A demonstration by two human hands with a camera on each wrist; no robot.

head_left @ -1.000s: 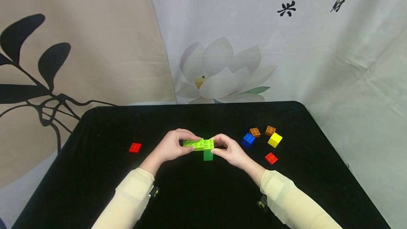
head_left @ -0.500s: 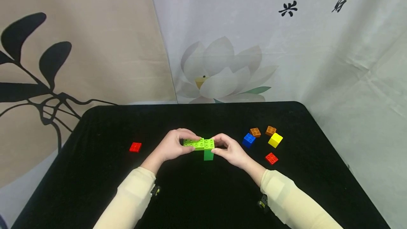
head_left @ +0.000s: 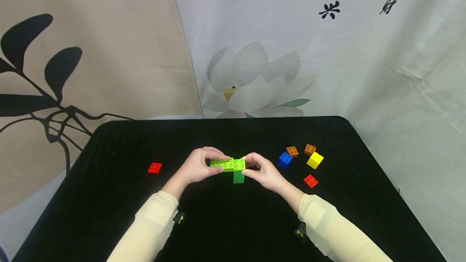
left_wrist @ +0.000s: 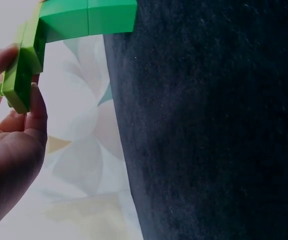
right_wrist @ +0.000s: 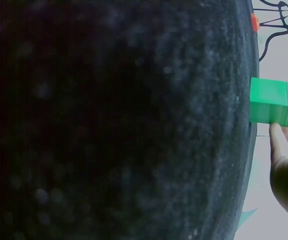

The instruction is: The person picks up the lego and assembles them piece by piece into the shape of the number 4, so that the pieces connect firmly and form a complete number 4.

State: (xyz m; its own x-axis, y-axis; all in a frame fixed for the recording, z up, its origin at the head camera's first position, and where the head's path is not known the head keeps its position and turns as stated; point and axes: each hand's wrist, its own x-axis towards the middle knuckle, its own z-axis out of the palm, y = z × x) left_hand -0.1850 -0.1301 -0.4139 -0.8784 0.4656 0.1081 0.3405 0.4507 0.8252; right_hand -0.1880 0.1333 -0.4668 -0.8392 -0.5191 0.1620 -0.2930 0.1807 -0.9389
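Over the middle of the table, both hands hold one assembly of toy building bricks. Its top is made of lime-green bricks [head_left: 227, 166] in a row, studs up; two darker green bricks [left_wrist: 86, 20] are stacked below the right end. My left hand [head_left: 196, 167] pinches the left part of the lime-green row, thumb in front and fingers behind, partly covering it. At the right end, my right hand [head_left: 263, 173] grips the assembly between thumb and fingers. The right wrist view shows the green bricks [right_wrist: 269, 102] above that hand's fingers, with the lime-green row out of sight.
A red brick [head_left: 155, 168] lies on the black tabletop [head_left: 225, 225] at the left. To the right are a blue brick [head_left: 284, 160], two orange bricks [head_left: 292, 151], a yellow brick [head_left: 314, 160] and another red brick [head_left: 311, 181]. Printed cloth [head_left: 269, 31] hangs behind the table.
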